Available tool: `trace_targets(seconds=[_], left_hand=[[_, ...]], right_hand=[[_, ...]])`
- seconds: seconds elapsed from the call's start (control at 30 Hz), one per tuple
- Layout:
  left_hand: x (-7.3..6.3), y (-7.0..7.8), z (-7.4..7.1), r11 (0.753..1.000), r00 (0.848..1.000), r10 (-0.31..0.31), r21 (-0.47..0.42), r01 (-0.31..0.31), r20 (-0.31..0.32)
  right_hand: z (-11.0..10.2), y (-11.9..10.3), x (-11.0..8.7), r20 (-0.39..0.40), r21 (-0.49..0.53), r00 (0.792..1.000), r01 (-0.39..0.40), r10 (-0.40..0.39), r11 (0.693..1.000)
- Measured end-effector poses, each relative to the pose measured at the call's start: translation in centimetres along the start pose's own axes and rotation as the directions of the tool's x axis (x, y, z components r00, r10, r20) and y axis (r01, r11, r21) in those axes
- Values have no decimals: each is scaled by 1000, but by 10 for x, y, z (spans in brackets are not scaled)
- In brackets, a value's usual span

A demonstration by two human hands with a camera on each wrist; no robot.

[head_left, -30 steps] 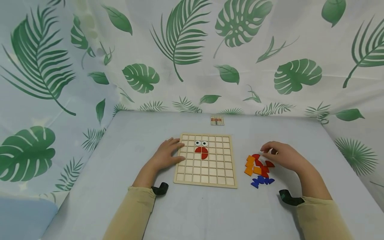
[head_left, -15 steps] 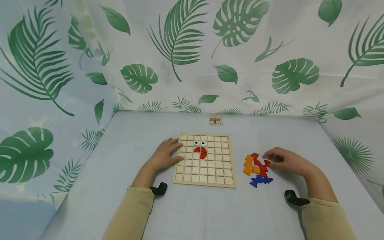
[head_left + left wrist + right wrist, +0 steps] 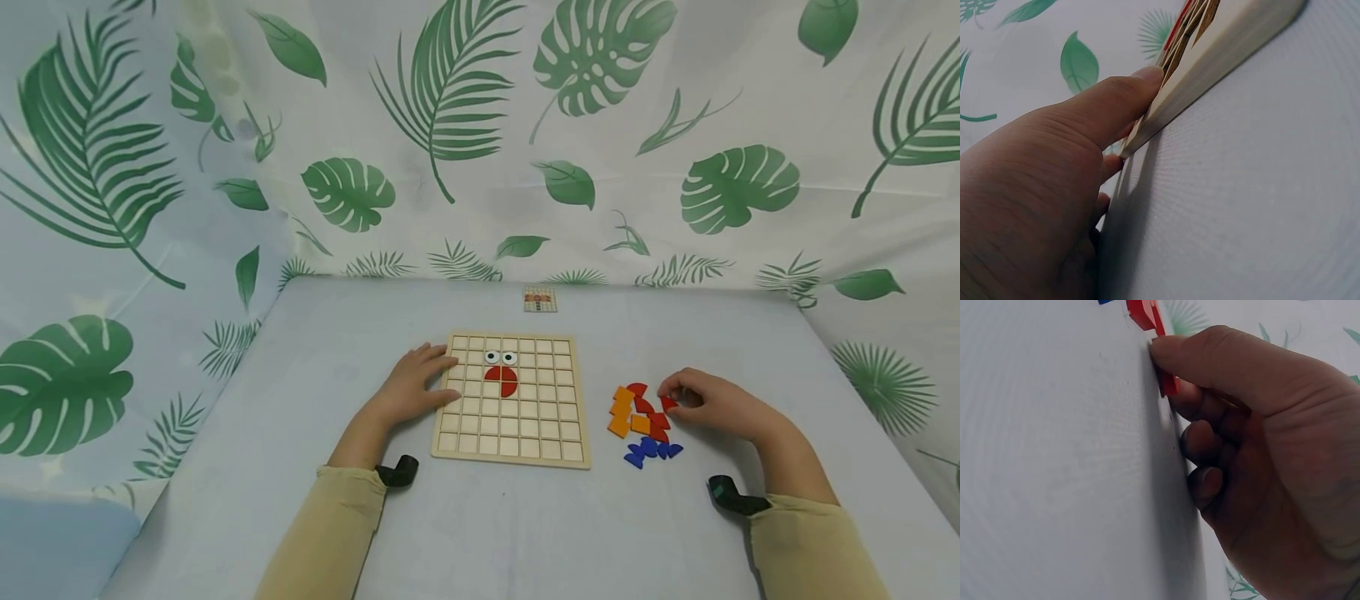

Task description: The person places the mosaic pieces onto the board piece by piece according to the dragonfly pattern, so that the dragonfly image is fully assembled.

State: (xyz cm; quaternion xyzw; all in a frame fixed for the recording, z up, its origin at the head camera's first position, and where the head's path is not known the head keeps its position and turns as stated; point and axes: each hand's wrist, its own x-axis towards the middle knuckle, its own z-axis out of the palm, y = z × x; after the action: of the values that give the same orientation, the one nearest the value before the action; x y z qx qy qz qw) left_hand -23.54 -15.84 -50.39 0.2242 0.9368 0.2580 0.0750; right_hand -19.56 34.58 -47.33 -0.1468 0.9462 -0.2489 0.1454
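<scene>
A wooden grid board [image 3: 480, 425] lies on the table, holding two eye tiles [image 3: 500, 357] and red quarter-circle tiles [image 3: 508, 382] in its upper middle squares. My left hand [image 3: 411, 385] rests at the board's left edge, fingers extended; in the left wrist view the thumb [image 3: 1129, 90] lies on the frame. To the right of the board, my right hand [image 3: 716, 408] pinches a red quarter-circle tile [image 3: 1169, 384] between thumb and forefinger, low over the tabletop. Its other fingers are curled, and the thumb covers part of the tile.
Beside the right hand lies a pile of orange square tiles [image 3: 621, 408], red quarter-circle tiles [image 3: 658, 427] and blue tiles [image 3: 648, 448]. A small pattern card [image 3: 540, 300] lies at the back of the table, before a leaf-print cloth [image 3: 465, 217].
My right hand has moved slightly right and down to the red tile at the pile's right side, and its thumb and forefinger have closed on it. The left hand stays at the board.
</scene>
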Motion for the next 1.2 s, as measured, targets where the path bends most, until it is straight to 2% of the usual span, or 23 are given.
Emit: trace_targets(seconds=[0.37,0.73,1.2], left_hand=[[1,0,0,1000,1000,1,-1,-1,3],[0,-1,-1,1000,1000,0,-3,0,6],[-1,0,-1,1000,1000,8,-16,-8,6]], right_hand=[[0,-3,-1,-65,-35,998,-16,14,999],[0,2,-2,-79,15,992,-97,98,995],[-3,3,-5,-53,-9,999,-16,15,1000]])
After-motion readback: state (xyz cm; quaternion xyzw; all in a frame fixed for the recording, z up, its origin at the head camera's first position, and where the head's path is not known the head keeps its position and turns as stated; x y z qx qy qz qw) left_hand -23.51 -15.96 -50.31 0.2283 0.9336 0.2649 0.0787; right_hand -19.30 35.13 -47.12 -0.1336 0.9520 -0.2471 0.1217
